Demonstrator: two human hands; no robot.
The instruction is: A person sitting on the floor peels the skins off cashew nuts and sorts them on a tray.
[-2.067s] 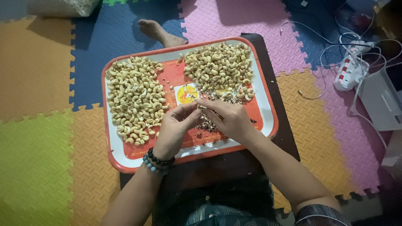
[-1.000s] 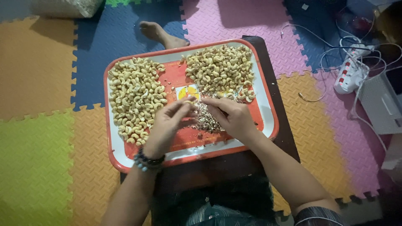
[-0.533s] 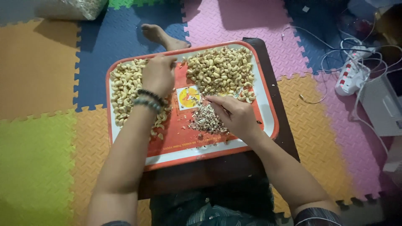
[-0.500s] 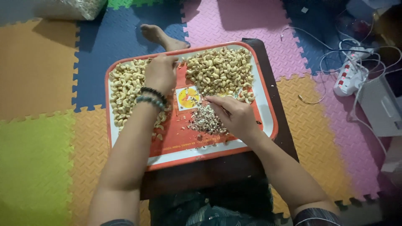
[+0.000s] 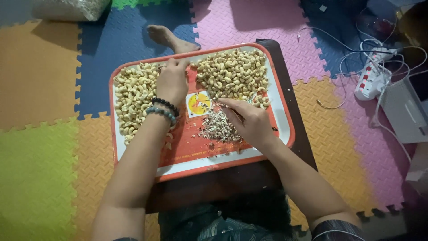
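Left hand (image 5: 171, 80) is stretched out across the far side of the red-rimmed rectangular tray (image 5: 203, 169), palm down, fingers loosely curled on the upper edge of the left-hand heap of pale cashew kernels (image 5: 133, 96); whether it has a nut pinched underneath, I cannot tell from here. Two beaded bracelets, one black and one blue-grey (image 5: 162, 108), sit at that wrist. Right hand (image 5: 249, 122) lies lower on the tray, fingers drawn together with the tips at the near edge of the right-hand heap of cashews (image 5: 232, 73), and something thin seems to be held between thumb and forefinger, too small to make out. Just beside that hand, towards the middle of the tray, there is a small mound of brownish husk scraps (image 5: 218, 129), and next to it a yellow and white square picture printed on the tray floor (image 5: 199, 101). The tray rests on a dark narrow worktop (image 5: 290, 89) set over a floor of interlocking foam mats in orange, blue, pink and green (image 5: 40, 71). A bare foot (image 5: 171, 38) pokes out beyond the tray's far rim. Off to the right, well apart, a white power strip with tangled white cables (image 5: 372, 76) lies on the mat
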